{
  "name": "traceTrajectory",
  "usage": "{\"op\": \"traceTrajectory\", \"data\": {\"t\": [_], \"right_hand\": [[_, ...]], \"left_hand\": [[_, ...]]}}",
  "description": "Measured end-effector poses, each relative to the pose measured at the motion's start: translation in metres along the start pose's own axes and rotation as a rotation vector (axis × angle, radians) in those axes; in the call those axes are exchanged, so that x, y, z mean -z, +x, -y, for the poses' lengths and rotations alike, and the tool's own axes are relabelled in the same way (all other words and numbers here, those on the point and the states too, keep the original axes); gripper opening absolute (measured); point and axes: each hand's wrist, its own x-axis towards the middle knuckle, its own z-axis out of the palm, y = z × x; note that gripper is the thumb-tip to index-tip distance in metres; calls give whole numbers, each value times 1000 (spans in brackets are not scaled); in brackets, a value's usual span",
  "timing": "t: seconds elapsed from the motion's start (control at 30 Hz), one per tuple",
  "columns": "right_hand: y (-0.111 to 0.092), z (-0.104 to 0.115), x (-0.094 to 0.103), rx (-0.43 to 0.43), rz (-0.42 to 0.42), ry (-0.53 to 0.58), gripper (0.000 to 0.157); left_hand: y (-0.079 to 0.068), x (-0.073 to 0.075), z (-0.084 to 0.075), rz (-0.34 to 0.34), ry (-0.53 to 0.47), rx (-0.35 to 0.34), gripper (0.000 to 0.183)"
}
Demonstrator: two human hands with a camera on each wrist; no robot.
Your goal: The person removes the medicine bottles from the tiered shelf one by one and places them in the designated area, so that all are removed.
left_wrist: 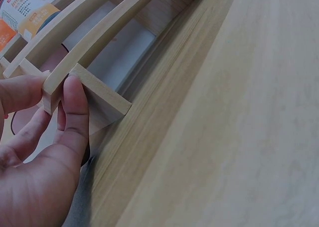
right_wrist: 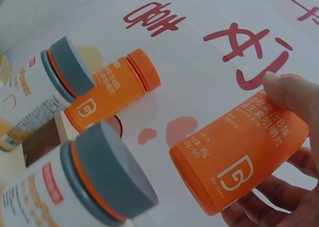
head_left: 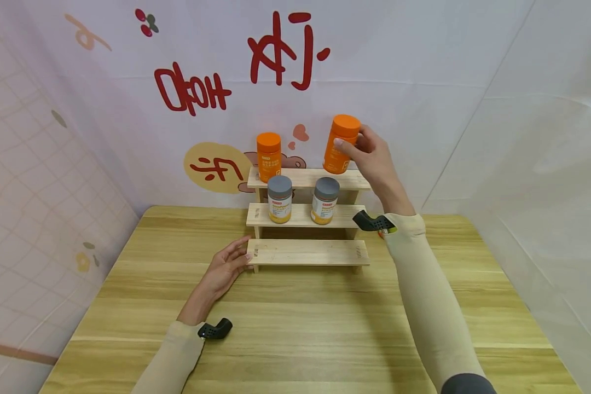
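- Right hand (head_left: 376, 161): grip closed around an orange bottle (head_left: 337, 158), tilted at the right part of the top tier (head_left: 300, 178); contact with the tier cannot be told.
- Left hand (head_left: 221, 273): grip pinching the left end of the bottom tier (head_left: 310, 253).
- Second orange bottle (head_left: 268, 160): upright, top tier, left.
- Two grey-lidded jars (head_left: 279, 202): upright, middle tier (head_left: 302, 215).
- Table (head_left: 295, 328): beneath the tiers.

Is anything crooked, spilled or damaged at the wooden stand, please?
Nothing stands out. On the wooden stand, both grey-lidded jars and one orange bottle stand upright, with no spill visible. The other orange bottle tilts, but the right hand holds it.
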Motion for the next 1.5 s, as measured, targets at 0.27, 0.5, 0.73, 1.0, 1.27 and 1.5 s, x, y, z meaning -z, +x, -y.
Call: {"op": "traceTrajectory", "data": {"t": [0.27, 0.5, 0.73, 1.0, 1.27, 1.5], "right_hand": [[-15, -9, 16, 21, -23, -33, 54], [-28, -15, 29, 25, -51, -16, 53], [-43, -24, 41, -19, -85, -17, 54], [-61, -38, 57, -49, -132, -25, 54], [-75, -52, 76, -21, -195, 5, 52], [-83, -65, 92, -54, -232, 57, 55]], "left_hand": [[-1, 0, 0, 8, 11, -8, 63], [1, 1, 1, 7, 16, -8, 65], [-1, 1, 1, 1, 22, -6, 62], [0, 0, 1, 14, 20, -7, 63], [0, 0, 1, 17, 16, -7, 65], [1, 1, 0, 11, 9, -10, 64]]}}
